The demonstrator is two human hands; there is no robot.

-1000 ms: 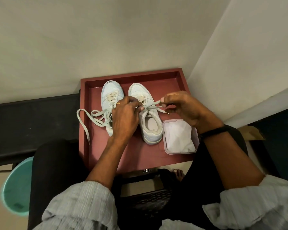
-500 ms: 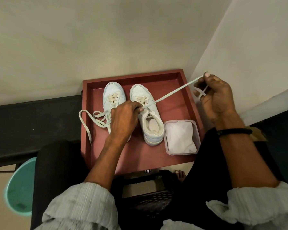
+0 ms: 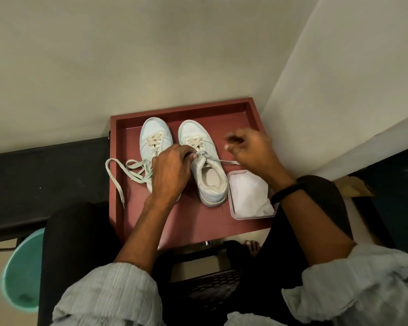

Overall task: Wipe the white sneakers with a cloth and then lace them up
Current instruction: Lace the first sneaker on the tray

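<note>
Left hand [image 3: 170, 171]: fingers and thumb curled, pinching the lace [image 3: 229, 162] at the upper eyelets of the right sneaker [image 3: 210, 187]. Right hand [image 3: 252, 149]: blurred, fingers curled, above the lace's free end; whether it grips the lace cannot be told. Black wristband [image 3: 285, 192] on that wrist. Both sneakers stand side by side in a red tray [image 3: 198, 222]. Left sneaker [image 3: 152, 135] is partly under the left hand; its loose lace [image 3: 114, 184] trails over the tray's left wall. A clear tub [image 3: 229, 198] holding a white cloth [image 3: 247, 196] sits just beside the right sneaker's heel.
</note>
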